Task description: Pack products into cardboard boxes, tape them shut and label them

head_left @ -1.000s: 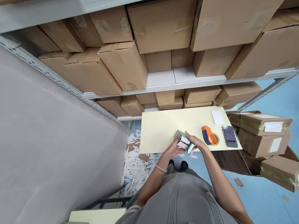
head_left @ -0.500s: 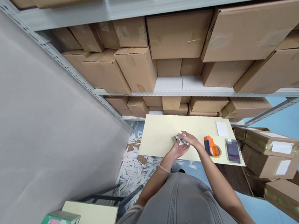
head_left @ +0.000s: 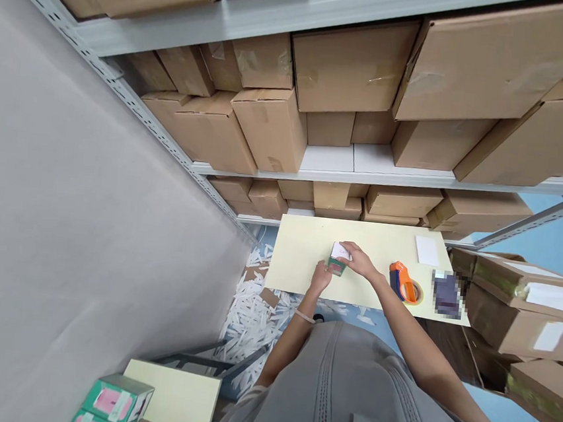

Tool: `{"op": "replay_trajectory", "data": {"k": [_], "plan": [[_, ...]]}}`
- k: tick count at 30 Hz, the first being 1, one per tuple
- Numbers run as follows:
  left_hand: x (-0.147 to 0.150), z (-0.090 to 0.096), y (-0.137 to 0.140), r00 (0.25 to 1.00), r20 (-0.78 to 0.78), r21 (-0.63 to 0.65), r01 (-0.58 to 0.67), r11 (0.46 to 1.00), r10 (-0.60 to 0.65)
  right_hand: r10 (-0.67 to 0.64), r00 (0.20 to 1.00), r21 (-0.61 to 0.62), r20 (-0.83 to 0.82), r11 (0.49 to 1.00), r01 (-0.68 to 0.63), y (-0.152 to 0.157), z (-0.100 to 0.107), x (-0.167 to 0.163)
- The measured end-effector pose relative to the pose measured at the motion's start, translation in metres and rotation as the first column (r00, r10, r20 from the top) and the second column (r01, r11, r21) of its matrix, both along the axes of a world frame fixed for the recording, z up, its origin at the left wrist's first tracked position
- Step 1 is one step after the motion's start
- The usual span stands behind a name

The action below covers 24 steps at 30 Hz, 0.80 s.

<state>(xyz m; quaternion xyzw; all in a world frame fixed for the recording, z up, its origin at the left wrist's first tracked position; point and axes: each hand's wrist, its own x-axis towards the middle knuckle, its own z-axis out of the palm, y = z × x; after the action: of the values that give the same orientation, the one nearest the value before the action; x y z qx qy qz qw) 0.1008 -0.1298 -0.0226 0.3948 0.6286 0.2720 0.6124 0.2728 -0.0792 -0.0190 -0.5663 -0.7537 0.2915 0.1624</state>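
A small green box (head_left: 336, 268) with a white upper face is between my hands, over the cream-coloured table (head_left: 303, 239). My right hand (head_left: 359, 261) grips it from the right, fingers across the white face. At the lower left side of the box, my left hand (head_left: 321, 278) has its fingers closed against the edge. To the right lies an orange and blue tape dispenser (head_left: 403, 282) with a roll of tape. Beyond it is a dark, blurred-out object (head_left: 447, 294), and behind that a white sheet (head_left: 427, 250).
Grey shelving (head_left: 246, 168) packed with cardboard boxes (head_left: 349, 71) rises behind the table. More cartons (head_left: 514, 320) are stacked at the right. White paper strips (head_left: 246, 320) litter the floor at left. Green and pink boxes (head_left: 116, 399) sit by a second cream surface (head_left: 178, 397).
The small box has turned between my hands and now shows its green side and white face. My left hand has moved from beneath it to its left side. The view has shifted slightly.
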Motion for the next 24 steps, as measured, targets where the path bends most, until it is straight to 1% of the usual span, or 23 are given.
{"op": "replay_trajectory", "data": {"k": [2,4,6,8,9,11,12,13,15,17,18,20,22,24], "plan": [[0.0,0.002,0.006,0.999,-0.048,0.139,0.0,0.99,0.007,0.005,1.0,0.02,-0.015,1.0,-0.005,-0.007,-0.001,0.003],[0.003,0.005,0.01,0.994,-0.104,0.303,0.059,0.951,-0.029,0.011,1.0,0.03,-0.012,0.999,-0.011,-0.013,0.001,0.003],[0.008,0.008,0.013,0.983,-0.177,0.402,0.12,0.908,-0.051,0.01,1.0,0.042,-0.025,0.999,-0.009,-0.017,0.006,0.001],[0.012,0.012,0.014,0.966,-0.256,0.416,0.154,0.896,-0.047,-0.013,0.998,0.042,-0.063,0.999,0.016,-0.019,0.012,0.0],[0.014,0.013,0.014,0.954,-0.296,0.41,0.173,0.896,-0.049,-0.046,0.995,0.03,-0.084,0.998,0.048,-0.018,0.015,-0.001],[0.016,0.016,0.014,0.929,-0.364,0.387,0.215,0.897,-0.066,-0.172,0.98,-0.01,-0.1,0.985,0.172,-0.014,0.021,-0.003],[0.017,0.017,0.013,0.918,-0.39,0.374,0.232,0.898,-0.075,-0.26,0.961,-0.034,-0.098,0.966,0.257,-0.01,0.023,-0.004],[0.018,0.018,0.013,0.908,-0.411,0.363,0.245,0.899,-0.082,-0.355,0.93,-0.063,-0.098,0.935,0.35,-0.006,0.024,-0.004],[0.02,0.02,0.011,0.895,-0.439,0.348,0.257,0.901,-0.086,-0.534,0.837,-0.155,-0.117,0.843,0.516,0.004,0.025,-0.005],[0.022,0.023,0.009,0.892,-0.444,0.341,0.253,0.905,-0.083,-0.645,0.75,-0.261,-0.144,0.756,0.6,0.013,0.022,-0.005],[0.023,0.026,0.009,0.895,-0.438,0.342,0.247,0.907,-0.079,-0.675,0.722,-0.297,-0.153,0.728,0.617,0.015,0.02,-0.006],[0.022,0.03,0.008,0.903,-0.423,0.352,0.244,0.904,-0.079,-0.698,0.697,-0.314,-0.164,0.707,0.633,0.017,0.016,-0.007],[0.018,0.034,0.009,0.9,-0.425,0.355,0.266,0.896,-0.098,-0.708,0.684,-0.295,-0.175,0.701,0.649,0.012,0.014,-0.01],[0.012,0.036,0.013,0.89,-0.438,0.341,0.297,0.892,-0.129,-0.719,0.667,-0.231,-0.193,0.694,0.681,0.002,0.013,-0.015]]}}
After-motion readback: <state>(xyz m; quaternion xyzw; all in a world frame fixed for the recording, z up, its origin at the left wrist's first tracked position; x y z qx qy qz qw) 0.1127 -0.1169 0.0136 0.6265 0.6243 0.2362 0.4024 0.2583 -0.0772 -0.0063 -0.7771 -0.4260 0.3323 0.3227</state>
